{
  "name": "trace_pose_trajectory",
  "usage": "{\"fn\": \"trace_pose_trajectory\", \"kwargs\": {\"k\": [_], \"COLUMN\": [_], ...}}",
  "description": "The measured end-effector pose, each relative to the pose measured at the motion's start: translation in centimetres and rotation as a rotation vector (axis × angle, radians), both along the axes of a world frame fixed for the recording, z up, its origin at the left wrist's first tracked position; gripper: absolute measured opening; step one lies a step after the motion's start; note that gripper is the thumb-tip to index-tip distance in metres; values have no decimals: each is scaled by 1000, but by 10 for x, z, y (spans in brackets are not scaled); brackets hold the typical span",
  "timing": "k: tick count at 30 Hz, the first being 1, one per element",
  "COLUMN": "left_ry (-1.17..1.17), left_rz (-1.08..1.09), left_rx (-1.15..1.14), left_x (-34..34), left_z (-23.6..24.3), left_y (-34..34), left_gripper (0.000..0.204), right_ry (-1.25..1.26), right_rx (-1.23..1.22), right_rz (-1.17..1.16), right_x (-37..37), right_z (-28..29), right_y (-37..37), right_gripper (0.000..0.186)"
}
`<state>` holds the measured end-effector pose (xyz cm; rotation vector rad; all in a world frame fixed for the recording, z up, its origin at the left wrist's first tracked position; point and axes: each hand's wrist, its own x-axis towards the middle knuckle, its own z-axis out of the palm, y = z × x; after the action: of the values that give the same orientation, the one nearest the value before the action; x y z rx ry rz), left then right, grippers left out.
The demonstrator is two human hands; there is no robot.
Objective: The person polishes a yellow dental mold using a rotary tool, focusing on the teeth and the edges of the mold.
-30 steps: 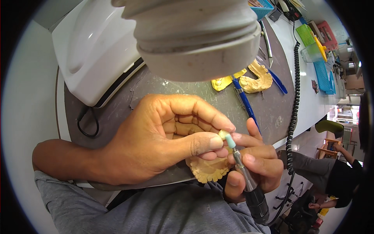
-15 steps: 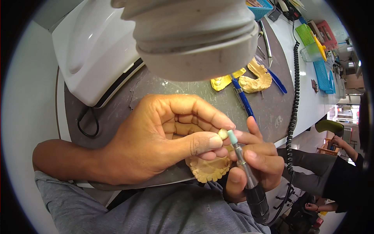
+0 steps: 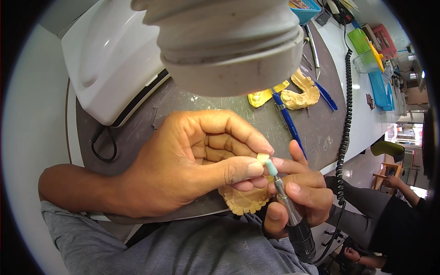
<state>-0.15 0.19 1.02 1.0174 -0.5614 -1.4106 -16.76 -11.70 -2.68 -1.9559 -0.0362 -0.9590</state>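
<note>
Between thumb and forefinger, my left hand (image 3: 197, 160) pinches a small cream dental crown (image 3: 262, 157). My right hand (image 3: 305, 192) is wrapped round a dental handpiece (image 3: 293, 213) with a metal nose and black body, held like a pen. Its pale green grinding tip (image 3: 271, 167) meets the crown's lower right side; whether it presses there I cannot tell. Below my fingers lies a tan plaster dental model (image 3: 245, 201) with a row of teeth, partly covered by my hands.
A wide ribbed white hose (image 3: 229, 50) hangs over the bench, with a white machine (image 3: 110, 59) to its left. Beyond my hands lie another plaster model (image 3: 302, 94), a yellow piece (image 3: 259, 97) and a blue mechanical pencil (image 3: 288, 119). A coiled black cord (image 3: 346, 133) runs down the right, near another person (image 3: 389, 220).
The crown has turned in my left fingers and shows a different face. The handpiece tip has shifted slightly left and down. The person at the right has moved.
</note>
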Motion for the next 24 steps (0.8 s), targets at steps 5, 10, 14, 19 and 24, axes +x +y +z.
{"fn": "trace_pose_trajectory", "kwargs": {"k": [5,10,14,19,24], "left_ry": [-14,-6,3,35,18], "left_rz": [-5,-18,-17,-14,-31], "left_rx": [2,13,-9,4,-20], "left_x": [0,1,1,1,1], "left_z": [1,1,2,1,0], "left_y": [0,0,-1,0,-1], "left_gripper": [17,17,17,17,18], "right_ry": [-2,47,51,36,23], "right_rx": [10,-16,-6,20,45], "right_rz": [20,44,46,62,19], "right_x": [-1,-2,-3,-3,-2], "right_z": [-2,3,2,0,-1], "right_y": [-2,-3,-2,-3,-1], "right_gripper": [36,38,39,38,37]}}
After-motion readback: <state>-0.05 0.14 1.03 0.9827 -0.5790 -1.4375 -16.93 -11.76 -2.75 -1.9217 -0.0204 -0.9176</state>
